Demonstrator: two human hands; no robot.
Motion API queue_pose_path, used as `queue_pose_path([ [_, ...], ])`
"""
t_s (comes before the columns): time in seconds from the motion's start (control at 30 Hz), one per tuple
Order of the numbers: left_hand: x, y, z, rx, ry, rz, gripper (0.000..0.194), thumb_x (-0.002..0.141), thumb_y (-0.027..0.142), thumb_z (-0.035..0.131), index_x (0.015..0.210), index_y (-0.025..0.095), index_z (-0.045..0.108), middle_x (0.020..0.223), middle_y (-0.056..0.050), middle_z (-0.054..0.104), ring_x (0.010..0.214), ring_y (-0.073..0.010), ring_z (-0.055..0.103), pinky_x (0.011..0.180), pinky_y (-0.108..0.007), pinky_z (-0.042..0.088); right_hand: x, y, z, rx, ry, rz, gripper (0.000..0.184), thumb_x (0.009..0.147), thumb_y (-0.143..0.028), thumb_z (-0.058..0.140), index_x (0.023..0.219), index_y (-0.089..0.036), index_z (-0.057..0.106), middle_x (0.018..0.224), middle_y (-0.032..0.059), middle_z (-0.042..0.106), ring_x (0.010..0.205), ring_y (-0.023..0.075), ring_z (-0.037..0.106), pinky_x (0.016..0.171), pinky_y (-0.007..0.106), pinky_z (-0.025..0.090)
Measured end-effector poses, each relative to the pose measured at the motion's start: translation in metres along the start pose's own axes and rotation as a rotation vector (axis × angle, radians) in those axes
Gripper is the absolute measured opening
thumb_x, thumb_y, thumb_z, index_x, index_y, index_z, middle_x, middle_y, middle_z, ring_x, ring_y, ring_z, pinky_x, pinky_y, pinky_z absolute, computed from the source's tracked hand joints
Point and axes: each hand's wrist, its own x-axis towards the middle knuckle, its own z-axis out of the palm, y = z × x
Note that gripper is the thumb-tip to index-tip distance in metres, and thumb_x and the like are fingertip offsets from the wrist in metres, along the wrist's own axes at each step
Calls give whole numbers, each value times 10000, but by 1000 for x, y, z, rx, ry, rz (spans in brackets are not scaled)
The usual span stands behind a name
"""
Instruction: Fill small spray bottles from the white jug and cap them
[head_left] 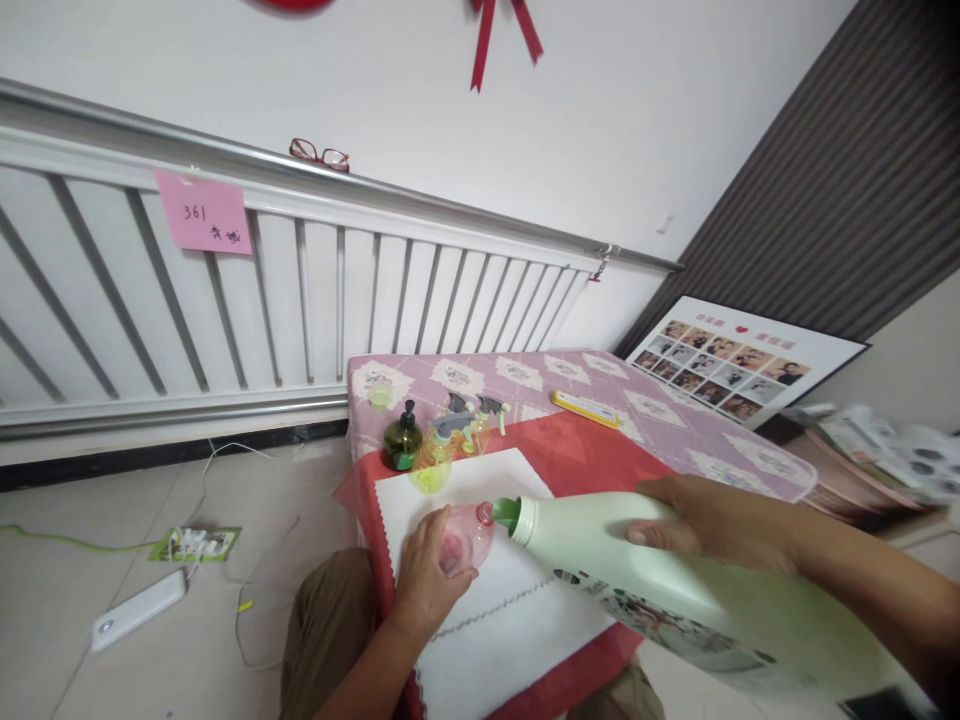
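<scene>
Gripping pink bottle (466, 540): left hand (435, 575) | right hand (694, 525) clasps green jug (637, 560), spout at bottle's mouth

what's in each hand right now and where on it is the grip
The left hand grips the pink bottle around its body; the right hand holds the big pale green jug at its upper side, behind the neck.
</scene>
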Motion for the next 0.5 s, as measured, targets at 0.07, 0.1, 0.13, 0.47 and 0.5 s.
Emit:
queue_pose_path([
  [0.07,0,0,0,2,1,1,803,659,281,689,1403,241,389,1450,-83,494,1350,-273,442,1138,-425,339,-1,-2,-1,15,2,8,547,805,-709,493,933,-211,679,947,116,733,887,330,685,775,437,523],
  [0.1,0,0,0,3,1,0,800,663,285,688,1403,243,388,1453,-82,491,1352,-273,439,1141,-426,337,-1,-3,-1,18,1,11,540,802,-707,496,928,-214,677,945,113,734,886,328,687,772,430,524],
  [0.13,0,0,0,2,1,-1,796,666,289,685,1403,244,388,1456,-81,489,1355,-272,436,1143,-427,334,-1,-3,0,16,0,14,533,801,-704,498,922,-217,676,940,110,734,885,326,688,766,422,525],
  [0.47,0,-3,2,7,4,4,799,670,309,685,1407,239,385,1456,-84,486,1343,-277,445,1132,-428,348,1,2,8,13,105,2,545,752,-736,502,817,-219,660,827,95,726,786,314,691,658,388,520],
  [0.5,0,-3,2,10,6,8,794,672,312,682,1405,234,387,1453,-88,488,1342,-276,446,1131,-426,349,1,1,7,9,87,3,536,757,-728,510,823,-218,662,836,95,727,797,315,690,667,389,518],
])
